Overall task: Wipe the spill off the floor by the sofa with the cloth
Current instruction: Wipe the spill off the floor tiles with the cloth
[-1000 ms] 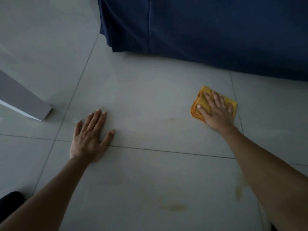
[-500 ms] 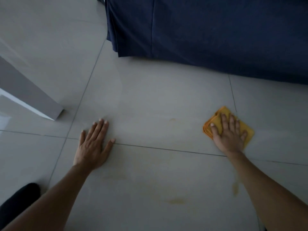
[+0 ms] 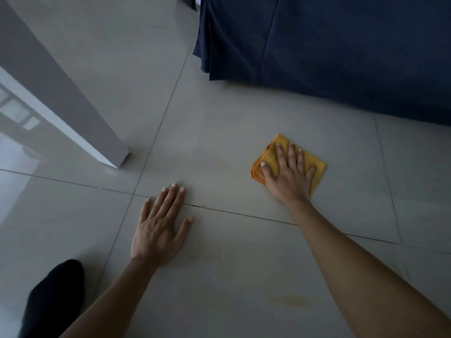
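Wiping underway, unfinished. Right hand point(image 3: 289, 176) fingers point(image 3: 291, 154) spread flat on yellow cloth point(image 3: 317, 167) by sofa point(image 3: 341, 57); left hand point(image 3: 158, 230) splayed, empty, on floor point(image 3: 219, 142). Yellowish spill point(image 3: 289, 300) left nearer, unwiped.

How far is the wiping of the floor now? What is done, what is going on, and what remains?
Done: hard to judge; the tile near the sofa looks mostly clean, with only faint marks. In hand: the right hand presses the folded cloth flat on the floor, while the left hand is flat on the floor without the cloth. Left: a yellowish stain nearer the person, beside the right forearm, is not wiped yet.
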`<state>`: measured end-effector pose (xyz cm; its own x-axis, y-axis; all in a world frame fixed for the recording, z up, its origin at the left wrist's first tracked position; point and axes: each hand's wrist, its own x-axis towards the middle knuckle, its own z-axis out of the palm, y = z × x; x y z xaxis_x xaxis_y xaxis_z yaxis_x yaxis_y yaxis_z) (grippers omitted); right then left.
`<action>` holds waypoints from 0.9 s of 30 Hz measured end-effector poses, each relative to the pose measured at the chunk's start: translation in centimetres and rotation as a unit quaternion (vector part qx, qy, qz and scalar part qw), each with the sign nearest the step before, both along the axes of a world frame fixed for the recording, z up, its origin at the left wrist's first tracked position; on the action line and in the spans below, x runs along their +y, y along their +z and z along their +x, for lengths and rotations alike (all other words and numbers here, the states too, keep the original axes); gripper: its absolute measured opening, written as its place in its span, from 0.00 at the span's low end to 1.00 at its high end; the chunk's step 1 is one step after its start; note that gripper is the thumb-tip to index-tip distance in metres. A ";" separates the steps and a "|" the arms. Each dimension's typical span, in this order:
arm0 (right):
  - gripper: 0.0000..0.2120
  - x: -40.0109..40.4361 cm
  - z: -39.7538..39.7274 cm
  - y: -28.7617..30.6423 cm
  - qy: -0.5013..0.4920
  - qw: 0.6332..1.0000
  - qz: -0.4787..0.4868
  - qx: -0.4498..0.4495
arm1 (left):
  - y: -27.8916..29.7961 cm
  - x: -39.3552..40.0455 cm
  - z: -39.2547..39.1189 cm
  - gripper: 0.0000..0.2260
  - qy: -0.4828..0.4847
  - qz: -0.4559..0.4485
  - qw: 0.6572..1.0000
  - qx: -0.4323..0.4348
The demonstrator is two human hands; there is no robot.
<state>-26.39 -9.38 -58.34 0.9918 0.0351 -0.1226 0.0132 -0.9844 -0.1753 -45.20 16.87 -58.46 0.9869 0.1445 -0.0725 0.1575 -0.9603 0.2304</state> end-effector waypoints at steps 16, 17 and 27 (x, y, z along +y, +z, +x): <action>0.35 18.5 3.1 -0.1 0.161 0.986 0.044 -0.014 | 0.0 0.1 0.2 0.30 0.005 -0.028 1.000 0.001; 0.35 19.0 3.0 -0.1 0.168 0.985 0.044 -0.014 | 0.0 0.1 0.2 0.30 0.006 -0.028 1.000 0.001; 0.34 17.0 1.0 -0.3 0.291 0.957 0.015 -0.002 | -0.1 0.3 0.3 0.30 -0.001 -0.012 1.000 0.000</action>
<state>-25.38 7.62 -58.62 0.8038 0.5850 -0.1081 0.5583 -0.8045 -0.2027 -44.89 17.13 -58.54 0.9872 0.1405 -0.0758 0.1553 -0.9547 0.2539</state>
